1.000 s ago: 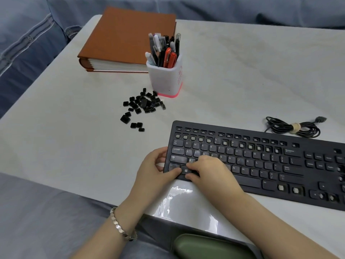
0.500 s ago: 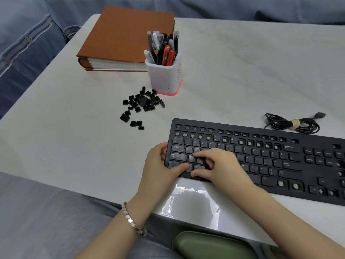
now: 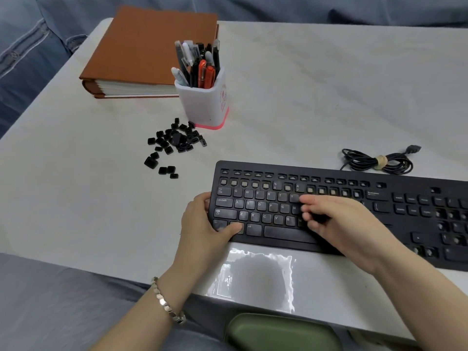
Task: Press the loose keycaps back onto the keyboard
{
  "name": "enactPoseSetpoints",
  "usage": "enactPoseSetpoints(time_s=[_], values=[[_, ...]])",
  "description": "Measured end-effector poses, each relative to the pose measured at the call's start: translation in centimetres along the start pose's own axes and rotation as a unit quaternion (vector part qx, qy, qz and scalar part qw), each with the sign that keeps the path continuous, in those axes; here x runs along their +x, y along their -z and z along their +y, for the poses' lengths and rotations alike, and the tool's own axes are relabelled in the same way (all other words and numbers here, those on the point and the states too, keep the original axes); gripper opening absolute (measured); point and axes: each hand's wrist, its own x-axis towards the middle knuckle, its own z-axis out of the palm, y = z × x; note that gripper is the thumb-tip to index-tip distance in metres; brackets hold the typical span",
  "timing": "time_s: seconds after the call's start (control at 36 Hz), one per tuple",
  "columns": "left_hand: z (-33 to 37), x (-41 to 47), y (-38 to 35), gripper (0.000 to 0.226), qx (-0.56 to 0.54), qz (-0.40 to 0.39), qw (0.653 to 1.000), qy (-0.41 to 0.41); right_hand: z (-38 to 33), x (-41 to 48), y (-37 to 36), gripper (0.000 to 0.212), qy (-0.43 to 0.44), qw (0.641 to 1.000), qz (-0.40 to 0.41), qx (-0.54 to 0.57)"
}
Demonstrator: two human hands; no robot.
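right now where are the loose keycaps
In the head view the loose keycaps lie scattered on the table left of centre, just in front of the white pen holder and beyond the left end of the keyboard.

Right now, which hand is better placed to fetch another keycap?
Probably the left hand: it holds the keyboard at the left end, nearest the keycap pile. The right hand hovers over middle keys.
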Motion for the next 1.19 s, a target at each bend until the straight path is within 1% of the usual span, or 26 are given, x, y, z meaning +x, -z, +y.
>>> enactPoseSetpoints(time_s=[0.06,0.11,0.19,0.25,0.33,0.42,0.47,0.53,0.61,0.72,0.78,0.92,1.03,1.11,1.19], values=[[-0.3,0.4,0.0,0.061,0.0,-0.009,1.0,0.022,-0.2,-0.6,0.1,0.032,-0.015,0.999,-0.022,0.04],[-0.4,0.7,0.1,0.059,-0.02,-0.018,0.999,0.047,-0.2,-1.1,0.1,0.036,-0.014,0.998,-0.037,0.051],[0.0,0.9,0.5,0.047,-0.031,-0.035,0.997,0.067,-0.1,-1.6,0.1,0.028,-0.009,0.997,-0.054,0.06],[0.3,0.8,0.8,0.039,-0.024,-0.034,0.997,0.061,0.0,-1.8,0.1,0.022,-0.013,0.995,-0.056,0.077],[0.8,0.4,1.1,0.035,-0.006,0.01,0.999,0.031,0.3,-1.8,-0.1,0.017,-0.015,0.995,-0.055,0.086],[2.2,-0.3,1.3,0.037,-0.001,0.025,0.999,-0.04,0.5,-2.0,-0.5,0.016,-0.023,0.994,-0.064,0.088],[3.4,-0.6,1.2,0.04,-0.013,0.007,0.996,-0.087,0.7,-2.1,-0.8,0.014,-0.035,0.992,-0.074,0.095],[4.4,-0.9,0.8,0.04,-0.027,-0.028,0.992,-0.118,0.8,-2.2,-1.1,0.013,-0.048,0.99,-0.089,0.101],[5.2,-1.1,-0.1,0.031,-0.038,-0.088,0.984,-0.152,0.5,-2.4,-1.5,0.012,-0.061,0.983,-0.114,0.13],[5.4,-1.3,-1.0,0.023,-0.056,-0.121,0.973,-0.189,0.2,-2.5,-1.5,0.029,-0.08,0.975,-0.127,0.165],[5.4,-1.3,-1.3,0.022,-0.066,-0.125,0.971,-0.192,0.1,-2.5,-1.5,0.031,-0.085,0.974,-0.128,0.168],[5.7,-1.3,-1.7,0.028,-0.075,-0.134,0.973,-0.174,0.2,-2.5,-1.6,0.019,-0.063,0.98,-0.122,0.143],[5.8,-1.3,-1.8,0.034,-0.071,-0.14,0.972,-0.175,0.2,-2.6,-1.5,0.009,-0.017,0.991,-0.092,0.095],[5.8,-1.2,-1.8,0.025,-0.094,-0.131,0.969,-0.186,0.3,-2.8,-1.4,0.011,0.018,0.995,-0.075,0.067],[5.7,-1.2,-1.9,0.019,-0.134,-0.116,0.969,-0.174,0.1,-3.0,-1.2,0.017,0.037,0.993,-0.082,0.07]])
